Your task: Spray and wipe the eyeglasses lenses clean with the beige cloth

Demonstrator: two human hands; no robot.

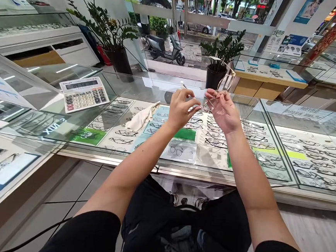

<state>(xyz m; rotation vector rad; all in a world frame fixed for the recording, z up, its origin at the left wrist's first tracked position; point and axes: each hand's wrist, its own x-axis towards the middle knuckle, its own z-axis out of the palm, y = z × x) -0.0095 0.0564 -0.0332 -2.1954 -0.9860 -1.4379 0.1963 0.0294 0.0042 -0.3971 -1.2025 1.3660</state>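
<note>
My right hand [226, 114] is closed on a pair of thin-rimmed eyeglasses [209, 104], gripping them by the frame above the glass counter. One part of the glasses rises above the fingertips. My left hand [181, 109] is closed in a pinch beside them, its fingertips close to the near rim. A thin tool with a pale end [182, 83] sticks up from the left fingers; its kind and its tip are too small to make out. Below lies a cream cloth [142, 116] on the counter, left of my left hand.
The glass display counter [142, 159] holds rows of eyeglasses [216, 141] under its top. On it at the left stands a calculator [84, 93], near a paper sheet [5, 86]. Potted plants [123, 62] are beyond, by the window.
</note>
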